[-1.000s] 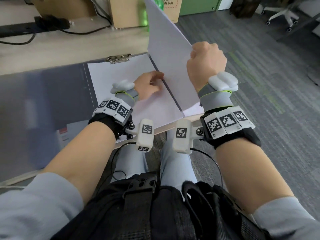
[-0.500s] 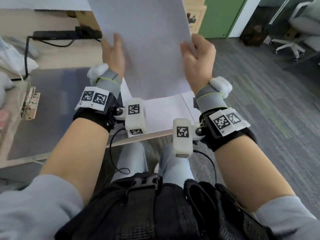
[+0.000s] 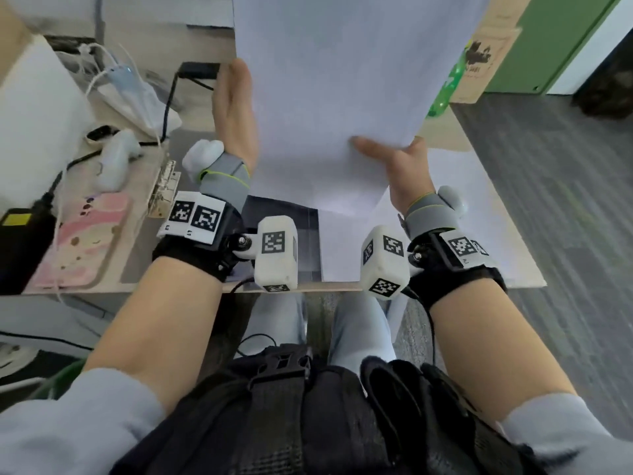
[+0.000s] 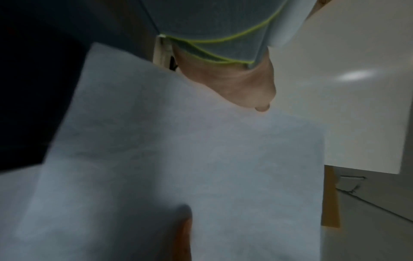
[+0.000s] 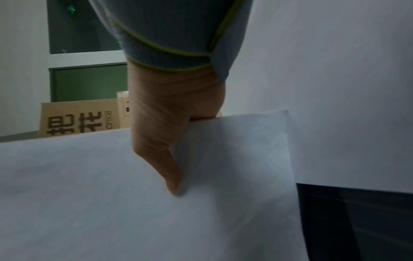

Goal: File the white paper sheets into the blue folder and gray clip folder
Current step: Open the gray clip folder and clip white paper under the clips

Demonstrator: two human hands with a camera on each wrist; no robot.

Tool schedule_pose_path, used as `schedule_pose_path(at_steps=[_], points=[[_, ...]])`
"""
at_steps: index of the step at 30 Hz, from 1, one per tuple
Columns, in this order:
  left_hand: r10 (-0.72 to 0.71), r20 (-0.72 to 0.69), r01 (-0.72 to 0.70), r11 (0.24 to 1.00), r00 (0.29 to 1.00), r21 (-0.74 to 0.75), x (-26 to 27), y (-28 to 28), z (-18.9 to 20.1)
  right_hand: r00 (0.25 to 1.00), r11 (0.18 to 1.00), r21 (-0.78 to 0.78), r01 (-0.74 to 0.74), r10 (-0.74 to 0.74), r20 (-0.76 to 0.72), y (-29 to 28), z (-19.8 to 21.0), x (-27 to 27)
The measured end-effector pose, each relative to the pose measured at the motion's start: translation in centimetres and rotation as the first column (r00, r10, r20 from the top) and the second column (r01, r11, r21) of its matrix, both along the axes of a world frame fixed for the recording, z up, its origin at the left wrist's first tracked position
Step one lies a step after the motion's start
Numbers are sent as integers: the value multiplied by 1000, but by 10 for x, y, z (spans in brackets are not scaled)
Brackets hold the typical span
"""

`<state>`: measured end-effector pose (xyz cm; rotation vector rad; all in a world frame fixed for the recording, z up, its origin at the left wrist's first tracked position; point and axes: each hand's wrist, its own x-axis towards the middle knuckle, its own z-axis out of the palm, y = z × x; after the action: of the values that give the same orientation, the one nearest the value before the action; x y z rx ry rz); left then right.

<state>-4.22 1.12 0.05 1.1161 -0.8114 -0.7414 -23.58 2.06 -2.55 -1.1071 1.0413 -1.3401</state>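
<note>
A stack of white paper sheets [image 3: 342, 80] stands upright above the desk, between both hands. My left hand [image 3: 236, 108] lies flat against its left edge with straight fingers. In the left wrist view the sheets [image 4: 178, 167] hide those fingers. My right hand [image 3: 394, 156] pinches the lower right corner, thumb on the front and fingers behind, as the right wrist view shows on the sheets [image 5: 201, 203]. Below them the gray clip folder [image 3: 281, 228] lies open on the desk, its metal clip [image 3: 164, 190] at the left. Another white sheet [image 3: 452, 207] lies on it. I see no blue folder.
A pink phone case [image 3: 78, 241], a black adapter [image 3: 17, 245], a white controller [image 3: 116, 159] and cables crowd the desk's left side. A green bottle [image 3: 445, 87] and a cardboard box [image 3: 489, 46] stand behind the sheets. The desk's front edge [image 3: 308, 287] is near my wrists.
The sheets have been lifted off the folder and stood upright. My left hand left the desk and went to their left edge. My right hand slid down to the lower right corner.
</note>
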Motion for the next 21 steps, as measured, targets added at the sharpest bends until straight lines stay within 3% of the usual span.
schedule_pose_path(at_steps=[4,8,11,14,17,19,21], points=[[-13,108,9,999,994,31,10,10,-18,1000,999,26,-31,31,-3,-2,-9,17],[34,225,-44,998,974,39,30,9,-10,999,999,24,-45,46,-29,-15,0,32],[-9,362,-75,973,932,218,60,3,-21,990,992,87,-88,97,-104,-24,-6,46],[-38,571,-234,888,820,395,89,7,-41,973,968,230,-100,144,-183,-28,-19,61],[12,701,-447,777,713,442,119,14,-57,948,932,360,-50,157,-276,-28,-31,69],[-38,734,-522,678,678,518,142,20,-69,914,911,411,-17,181,-364,-25,-36,77],[-115,718,-505,635,687,585,155,28,-80,852,897,442,-6,236,-468,-22,-39,85]])
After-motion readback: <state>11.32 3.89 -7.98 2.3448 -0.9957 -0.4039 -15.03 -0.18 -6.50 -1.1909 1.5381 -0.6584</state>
